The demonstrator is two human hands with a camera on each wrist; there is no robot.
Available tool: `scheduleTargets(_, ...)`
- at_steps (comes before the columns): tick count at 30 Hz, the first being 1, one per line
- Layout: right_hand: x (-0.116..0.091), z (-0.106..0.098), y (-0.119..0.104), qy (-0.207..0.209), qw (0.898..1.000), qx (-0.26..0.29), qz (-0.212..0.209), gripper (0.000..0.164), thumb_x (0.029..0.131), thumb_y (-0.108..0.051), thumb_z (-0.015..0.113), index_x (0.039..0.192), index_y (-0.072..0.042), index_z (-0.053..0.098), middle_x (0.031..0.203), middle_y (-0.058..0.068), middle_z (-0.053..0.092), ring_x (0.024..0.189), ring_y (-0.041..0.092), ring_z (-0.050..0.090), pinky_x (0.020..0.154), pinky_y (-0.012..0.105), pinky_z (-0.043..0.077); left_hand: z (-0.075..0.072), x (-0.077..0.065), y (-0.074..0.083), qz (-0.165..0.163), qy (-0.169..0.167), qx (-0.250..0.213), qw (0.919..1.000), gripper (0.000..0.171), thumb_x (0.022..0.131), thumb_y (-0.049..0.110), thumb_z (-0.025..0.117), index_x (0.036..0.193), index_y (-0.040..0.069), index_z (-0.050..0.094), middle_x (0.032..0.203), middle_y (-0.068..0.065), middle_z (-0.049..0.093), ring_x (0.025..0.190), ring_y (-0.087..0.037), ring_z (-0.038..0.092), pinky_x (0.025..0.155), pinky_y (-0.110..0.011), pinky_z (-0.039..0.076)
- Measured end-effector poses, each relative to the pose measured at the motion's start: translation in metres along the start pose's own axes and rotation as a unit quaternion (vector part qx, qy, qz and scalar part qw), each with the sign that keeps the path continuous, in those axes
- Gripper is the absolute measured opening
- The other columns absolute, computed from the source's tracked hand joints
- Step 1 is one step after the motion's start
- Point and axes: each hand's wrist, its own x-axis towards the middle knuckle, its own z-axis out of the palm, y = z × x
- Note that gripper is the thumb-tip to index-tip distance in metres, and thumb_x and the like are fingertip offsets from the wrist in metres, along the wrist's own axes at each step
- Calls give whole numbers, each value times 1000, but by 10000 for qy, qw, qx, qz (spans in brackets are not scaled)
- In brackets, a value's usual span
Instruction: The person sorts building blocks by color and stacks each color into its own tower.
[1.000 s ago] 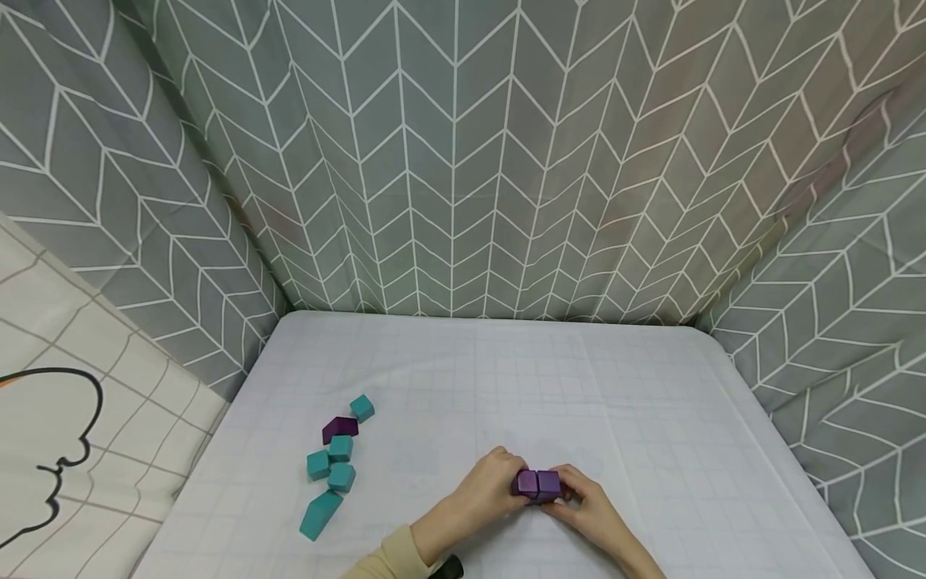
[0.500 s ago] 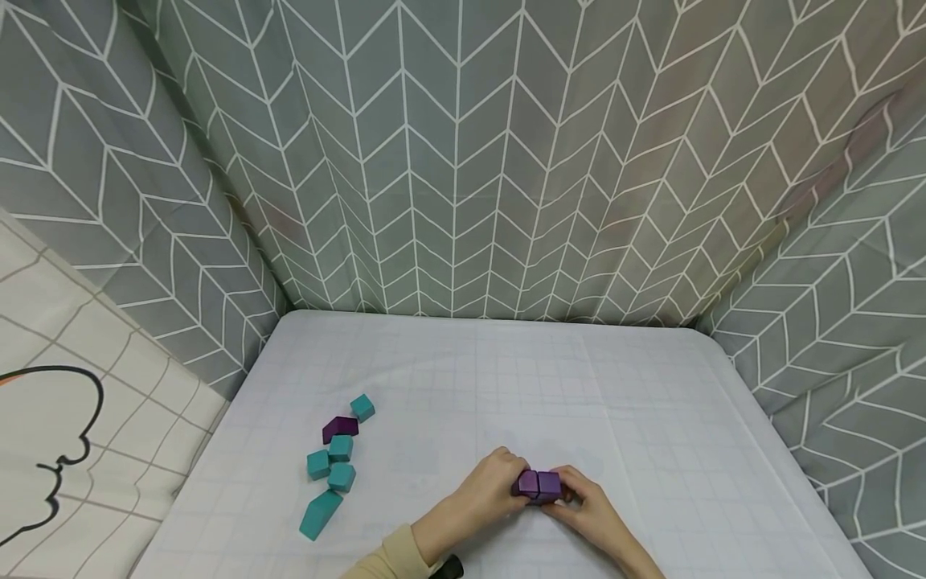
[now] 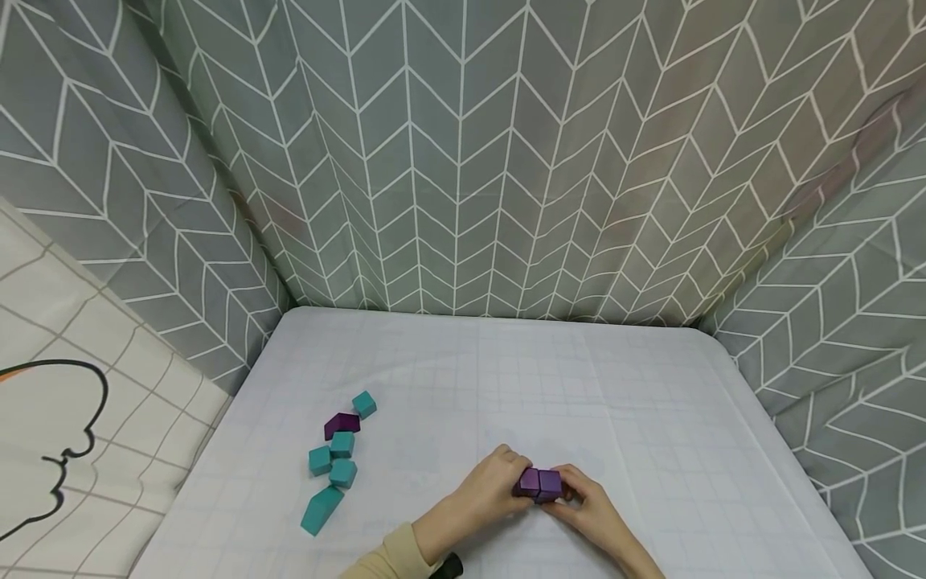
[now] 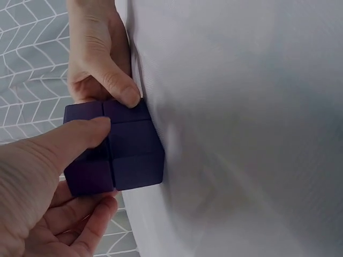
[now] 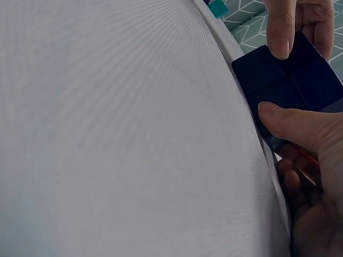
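Several purple blocks point(image 3: 538, 485) sit pressed together in a compact cluster, low over the white table near its front. My left hand point(image 3: 493, 486) grips the cluster from the left. In the left wrist view its thumb point(image 4: 86, 134) lies across a seam on the near face, while the other fingers curl behind and below. From the right, my right hand point(image 3: 592, 508) pinches the cluster; the right wrist view shows that thumb point(image 5: 284, 120) flat on one block, with fingers bent underneath. Seams between the pieces show in both wrist views, and the backs of the blocks are hidden.
On the left of the white table point(image 3: 463, 378) lies a loose line of teal blocks point(image 3: 343, 473), one of them pointed point(image 3: 321, 511). A dark purple angled block point(image 3: 342, 425) lies among them. Grey patterned curtains point(image 3: 463, 161) close in the back and sides.
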Motion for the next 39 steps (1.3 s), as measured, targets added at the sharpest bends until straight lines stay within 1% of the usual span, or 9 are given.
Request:
scheduleTargets(7,2,-1,-8,36,9997,-126,203,34,67,1,74,97,-10,62,95,-3,58,71,11,48,59,26,42,-10,-5,-4,-33,-147,232,9996,53,64,36,78,104,5,61,96,-1,62,92,-9,51,82,-16,43)
scheduleTargets(13,3,0,-10,5,9981,-153,604,33,67,-1,74,96,-11,63,94,-5,58,72,10,49,61,26,42,-23,-15,-19,-321,-385,367,9981,55,66,35,77,108,4,59,101,-2,61,96,-11,51,84,-18,43)
scheduleTargets(17,2,0,-10,-33,9969,-145,774,32,67,-2,74,96,-12,63,96,-6,58,74,7,49,62,26,43,-39,-24,-32,-520,-390,172,9977,52,70,31,75,109,2,59,102,-4,61,97,-13,51,83,-21,44)
scheduleTargets(20,2,-1,-10,-36,9967,-148,794,33,67,-3,74,96,-12,63,97,-6,58,74,6,49,63,25,44,-55,-30,-46,-722,-188,46,9972,47,73,25,74,110,1,58,103,-7,61,98,-17,52,83,-24,46)
scheduleTargets(23,2,-2,-11,-20,9969,-152,777,33,67,-3,74,96,-12,63,97,-7,58,74,5,49,63,24,44,-70,-35,-66,-955,199,39,9952,43,73,18,73,108,-1,58,101,-9,61,98,-20,52,82,-28,47)
scheduleTargets(26,2,-3,-11,-15,9972,-151,734,32,68,-3,74,97,-12,63,97,-6,58,74,5,48,62,25,44,-85,-41,-86,-1258,547,27,9905,39,72,12,73,106,-2,59,100,-11,62,97,-23,53,80,-31,48)
scheduleTargets(28,2,-3,-12,-13,9974,-146,707,32,68,-3,74,96,-13,63,97,-6,58,74,5,48,62,26,44,-94,-46,-97,-1472,699,29,9866,38,72,9,74,105,-3,59,99,-11,62,98,-24,53,79,-32,48)
scheduleTargets(34,3,-2,-14,-11,9975,-128,697,32,67,-3,74,95,-13,63,96,-6,58,73,5,47,61,27,42,-115,-67,-128,-2148,857,124,9728,38,73,4,72,107,-5,58,100,-14,61,97,-26,53,76,-32,49)
scheduleTargets(39,1,0,-3,-27,9976,-191,672,33,67,-3,75,96,-13,63,97,-5,58,73,6,48,61,26,43,-122,-92,-158,-2495,881,124,9643,35,74,1,69,105,-9,58,98,-17,60,95,-29,53,75,-36,49)
